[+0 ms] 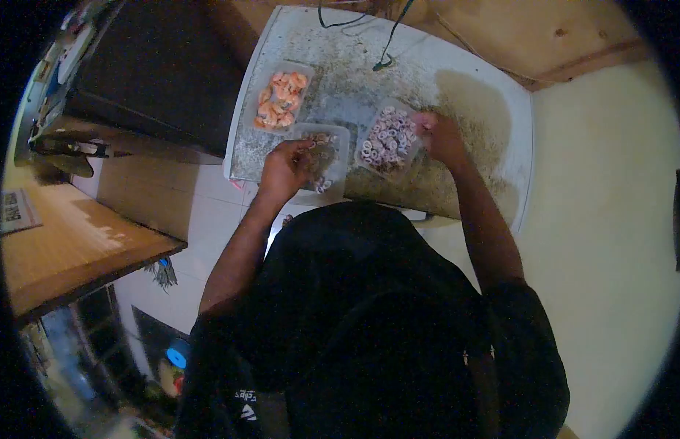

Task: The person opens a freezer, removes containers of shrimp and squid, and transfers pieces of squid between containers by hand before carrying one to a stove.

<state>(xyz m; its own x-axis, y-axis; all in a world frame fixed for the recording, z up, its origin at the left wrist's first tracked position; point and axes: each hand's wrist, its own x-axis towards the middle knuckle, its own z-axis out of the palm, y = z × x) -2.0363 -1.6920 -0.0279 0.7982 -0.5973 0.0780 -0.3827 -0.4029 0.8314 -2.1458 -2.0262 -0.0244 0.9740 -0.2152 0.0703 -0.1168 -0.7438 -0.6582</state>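
Note:
A clear container of pale purple squid rings (389, 137) sits on the worn white surface. My right hand (436, 137) is at its right edge, fingers pressed together at the rim. To the left, a second clear container (338, 154) holds fewer pieces, some at its top and some near its bottom. My left hand (287, 170) is over its left side, fingers curled in; what they hold, if anything, is too small to make out. A third container, full of orange shrimp (283, 100), stands behind my left hand.
A dark cable (384, 64) hangs onto the back of the stained white table (340, 36). A dark cabinet (157, 73) stands at the left, with a wooden surface (84, 241) nearer. A pale wall (603, 219) is at the right.

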